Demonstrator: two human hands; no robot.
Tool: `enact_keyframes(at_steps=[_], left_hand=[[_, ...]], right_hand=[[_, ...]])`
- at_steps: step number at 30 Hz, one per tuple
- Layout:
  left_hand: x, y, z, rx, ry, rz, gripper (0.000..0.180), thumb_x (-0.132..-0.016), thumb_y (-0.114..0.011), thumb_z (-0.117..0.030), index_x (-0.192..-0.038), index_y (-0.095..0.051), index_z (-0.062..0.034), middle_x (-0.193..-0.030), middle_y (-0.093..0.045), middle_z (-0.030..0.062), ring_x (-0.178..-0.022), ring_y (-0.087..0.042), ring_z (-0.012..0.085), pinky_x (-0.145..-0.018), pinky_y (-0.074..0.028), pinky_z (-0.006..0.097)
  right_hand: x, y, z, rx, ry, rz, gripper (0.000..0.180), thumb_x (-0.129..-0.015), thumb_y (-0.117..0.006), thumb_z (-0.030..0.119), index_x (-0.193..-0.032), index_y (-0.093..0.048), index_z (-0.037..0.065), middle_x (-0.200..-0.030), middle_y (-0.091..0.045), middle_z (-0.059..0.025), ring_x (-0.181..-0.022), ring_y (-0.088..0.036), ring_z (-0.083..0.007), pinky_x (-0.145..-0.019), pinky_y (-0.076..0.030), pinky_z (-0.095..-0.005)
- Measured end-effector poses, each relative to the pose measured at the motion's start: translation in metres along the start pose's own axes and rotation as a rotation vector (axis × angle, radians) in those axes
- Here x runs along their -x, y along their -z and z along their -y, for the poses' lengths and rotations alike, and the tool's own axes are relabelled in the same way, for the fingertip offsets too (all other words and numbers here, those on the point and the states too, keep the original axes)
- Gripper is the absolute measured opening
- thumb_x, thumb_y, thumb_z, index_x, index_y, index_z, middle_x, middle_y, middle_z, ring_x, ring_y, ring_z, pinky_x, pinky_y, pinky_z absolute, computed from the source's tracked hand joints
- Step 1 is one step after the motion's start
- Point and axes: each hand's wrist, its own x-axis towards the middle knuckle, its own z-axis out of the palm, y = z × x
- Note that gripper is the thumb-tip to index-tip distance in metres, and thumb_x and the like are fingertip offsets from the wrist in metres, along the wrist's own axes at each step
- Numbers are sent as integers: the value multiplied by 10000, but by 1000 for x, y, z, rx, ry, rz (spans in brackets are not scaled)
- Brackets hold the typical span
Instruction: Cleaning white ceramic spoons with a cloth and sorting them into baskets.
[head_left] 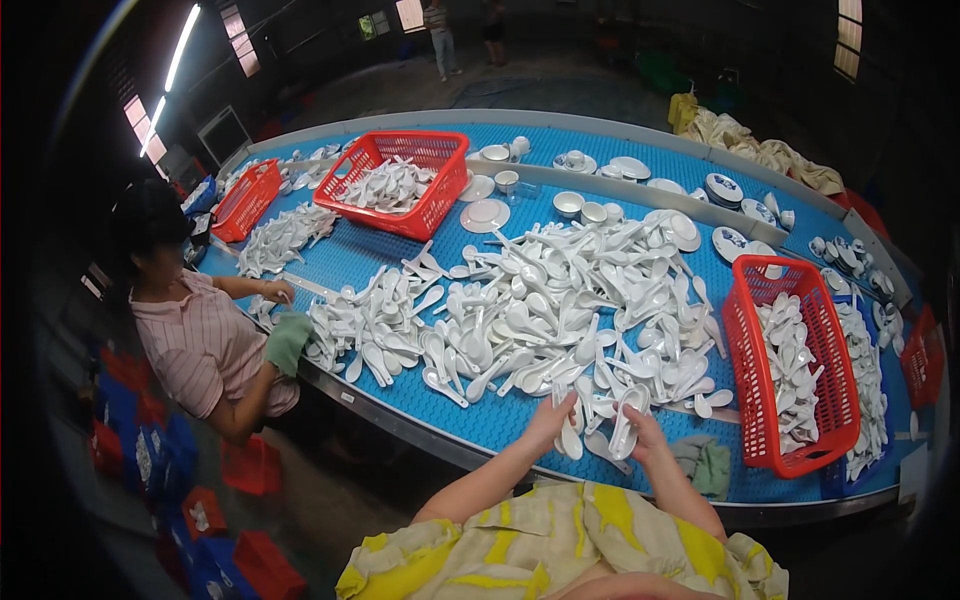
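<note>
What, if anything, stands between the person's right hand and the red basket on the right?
Loose white spoons and, lower in the picture, a green cloth lie between the right hand and the red basket.

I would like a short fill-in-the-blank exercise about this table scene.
1. The large heap on the blue table consists mainly of white ____.
2. The nearest basket to the right of the right hand is coloured ____.
3. The co-worker appears on the picture's ____ side.

Missing words: spoons; red; left.
</note>
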Motion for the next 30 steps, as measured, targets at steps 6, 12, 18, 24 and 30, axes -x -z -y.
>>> enact_keyframes(at_steps=[6,12,18,24,30], left_hand=[[-4,-34,5,-202,-377,-158,344,-887,-472,-357,-908,-520,-17,-798,-551,43,-695,-523,126,-645,-447,263],[11,-33,-9,-123,-196,65,689,-872,-235,-583,-1153,-483,-5,-1078,-556,120,-989,-514,197,-864,-376,288],[-4,24,16,-324,-287,7,378,-851,-540,-319,-1100,-523,-35,-1020,-566,63,-916,-518,142,-813,-400,255],[10,82,25,-288,-333,-195,265,-784,-625,-173,-985,-556,-15,-917,-573,43,-850,-512,110,-747,-420,252],[19,67,25,-710,-473,-262,272,-734,-645,-207,-944,-582,-46,-907,-595,96,-841,-563,248,-752,-442,324]], right_hand=[[7,-39,-28,-18,-173,168,334,-827,-550,159,-1132,-473,49,-1070,-555,-106,-936,-567,-252,-833,-459,-424],[10,-24,-24,-109,-213,184,360,-809,-576,209,-1117,-485,45,-990,-588,-114,-861,-594,-263,-756,-487,-425],[43,37,81,-346,209,299,506,-778,-608,304,-1189,-416,80,-1065,-538,-93,-922,-546,-262,-806,-468,-427],[85,97,234,-224,770,-318,607,-771,-588,463,-1202,-416,70,-1123,-503,-126,-976,-522,-246,-821,-428,-441],[82,182,209,648,1346,-1185,759,-795,-584,430,-1313,-254,-16,-1290,-385,-183,-1136,-423,-289,-979,-295,-361]])
